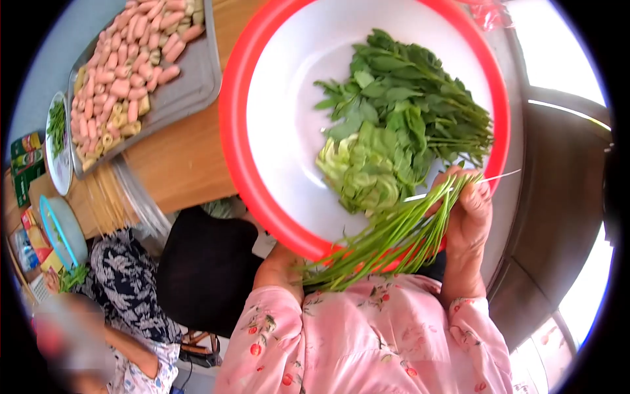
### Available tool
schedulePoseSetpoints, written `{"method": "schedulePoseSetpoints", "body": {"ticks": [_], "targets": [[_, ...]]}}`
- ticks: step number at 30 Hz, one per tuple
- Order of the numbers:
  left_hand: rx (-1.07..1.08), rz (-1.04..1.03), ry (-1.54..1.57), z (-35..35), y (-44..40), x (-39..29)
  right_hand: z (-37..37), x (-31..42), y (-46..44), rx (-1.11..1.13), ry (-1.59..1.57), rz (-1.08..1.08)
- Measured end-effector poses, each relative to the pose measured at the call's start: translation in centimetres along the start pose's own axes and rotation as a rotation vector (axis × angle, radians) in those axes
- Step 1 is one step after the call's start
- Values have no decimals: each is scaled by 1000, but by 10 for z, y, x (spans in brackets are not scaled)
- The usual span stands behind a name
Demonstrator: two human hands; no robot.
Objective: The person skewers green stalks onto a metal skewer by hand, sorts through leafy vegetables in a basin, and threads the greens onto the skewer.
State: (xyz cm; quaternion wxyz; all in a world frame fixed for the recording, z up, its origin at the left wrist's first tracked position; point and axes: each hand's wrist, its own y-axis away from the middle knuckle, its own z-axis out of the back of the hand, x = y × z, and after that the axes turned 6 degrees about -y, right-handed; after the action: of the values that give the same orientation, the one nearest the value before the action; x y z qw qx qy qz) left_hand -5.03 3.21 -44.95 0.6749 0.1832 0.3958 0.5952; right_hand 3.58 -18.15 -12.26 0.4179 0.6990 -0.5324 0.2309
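Note:
My right hand [471,205] is closed around a bunch of long green chives [387,233], over the near right rim of a large white basin [279,118] with a red rim. A thin pale stick [502,175] crosses at the fingers and pokes out to the right; whether it pierces the chives I cannot tell. My left forearm [281,268] reaches in at the basin's near edge, but the chives hide that hand. In the basin lie a pile of dark leafy greens [420,85] and some paler lettuce-like leaves [361,167].
A metal tray [190,85] of pink sausage pieces on skewers stands on the wooden table [177,161]. Beside it are a plate of greens [60,164], bundled thin sticks [105,200] and a blue-rimmed bowl [72,230]. Another person [125,282] sits at lower left, near a black chair [203,269].

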Motion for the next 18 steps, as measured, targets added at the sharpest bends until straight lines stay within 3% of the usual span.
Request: {"method": "schedulePoseSetpoints", "body": {"ticks": [13, 18], "targets": [[83, -24, -9, -8, 2, 23, -7, -6, -3, -78, -27, -9], [76, -55, -12, 0, 9, 23, -10, 3, 4, 22, -36, 34]]}}
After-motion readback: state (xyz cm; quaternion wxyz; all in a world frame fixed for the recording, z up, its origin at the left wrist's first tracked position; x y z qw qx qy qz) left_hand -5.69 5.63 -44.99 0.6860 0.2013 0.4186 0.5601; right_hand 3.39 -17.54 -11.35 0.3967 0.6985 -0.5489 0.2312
